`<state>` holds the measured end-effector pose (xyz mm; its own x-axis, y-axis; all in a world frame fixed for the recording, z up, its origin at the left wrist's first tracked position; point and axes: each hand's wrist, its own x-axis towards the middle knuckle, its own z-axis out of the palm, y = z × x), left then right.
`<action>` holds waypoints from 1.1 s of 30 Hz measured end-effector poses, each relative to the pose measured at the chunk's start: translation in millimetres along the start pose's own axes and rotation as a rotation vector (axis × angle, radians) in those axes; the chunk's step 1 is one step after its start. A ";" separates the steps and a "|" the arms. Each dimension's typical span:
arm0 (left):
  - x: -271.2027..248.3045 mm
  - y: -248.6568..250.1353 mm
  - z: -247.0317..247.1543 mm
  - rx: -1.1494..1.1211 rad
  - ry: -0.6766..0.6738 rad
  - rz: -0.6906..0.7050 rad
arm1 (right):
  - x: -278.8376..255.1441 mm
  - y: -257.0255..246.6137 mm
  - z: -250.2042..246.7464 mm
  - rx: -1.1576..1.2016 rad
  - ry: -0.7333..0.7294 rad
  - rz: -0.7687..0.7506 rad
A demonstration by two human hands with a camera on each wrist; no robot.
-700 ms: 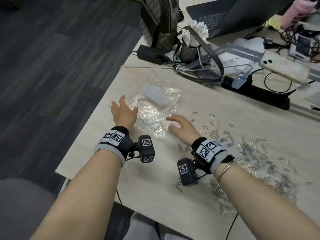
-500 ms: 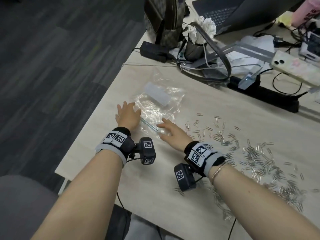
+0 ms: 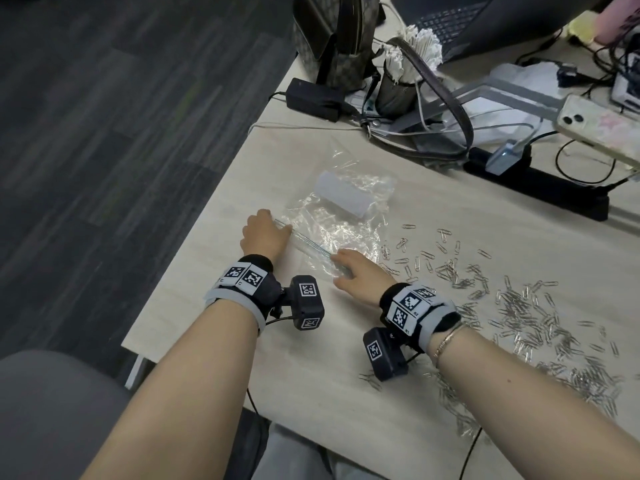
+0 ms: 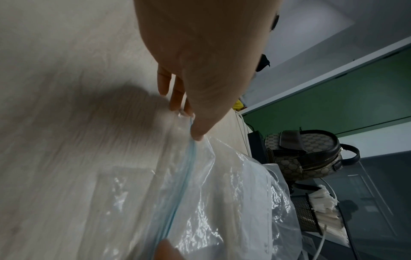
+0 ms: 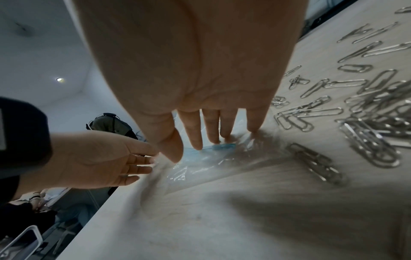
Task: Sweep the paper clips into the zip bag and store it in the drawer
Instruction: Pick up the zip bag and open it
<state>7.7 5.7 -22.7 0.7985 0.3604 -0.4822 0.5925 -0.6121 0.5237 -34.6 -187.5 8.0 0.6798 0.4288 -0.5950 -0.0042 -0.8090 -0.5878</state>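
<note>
A clear zip bag (image 3: 332, 230) with a blue seal strip lies flat on the pale desk (image 3: 311, 393), a white block (image 3: 343, 199) inside it. My left hand (image 3: 265, 233) touches the strip's left end, thumb tip and straight fingers on the corner (image 4: 189, 114). My right hand (image 3: 356, 271) presses straight fingers on the strip's right end (image 5: 200, 147). Several silver paper clips (image 3: 519, 306) lie scattered to the right of the bag, close beside my right hand (image 5: 367, 123). No drawer is in view.
A patterned backpack (image 3: 332, 36), black power adapter (image 3: 311, 97), mesh cup of white sticks (image 3: 401, 77), laptop (image 3: 467, 26), phone (image 3: 599, 123) and black power strip (image 3: 540, 188) crowd the desk's far side. The desk's left edge runs just beyond my left hand.
Both hands have closed in on the bag's zip edge. The right hand moved left onto the strip's right end; the left hand settled on the left corner.
</note>
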 end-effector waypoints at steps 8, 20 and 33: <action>-5.8 7.4 -13.3 -0.409 -0.038 0.110 | -9.7 4.3 5.6 0.140 0.153 -0.008; -32.4 33.6 -64.6 -0.766 0.232 0.299 | -15.3 5.8 22.9 -0.020 0.262 0.091; -53.5 20.9 -96.1 -0.768 0.231 0.390 | 6.3 -17.8 10.7 -0.019 0.314 0.164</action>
<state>-12.4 41.3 81.5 0.9103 0.4093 -0.0613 0.1159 -0.1100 0.9872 -38.0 -166.0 8.9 0.8635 0.1501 -0.4816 -0.1208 -0.8654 -0.4863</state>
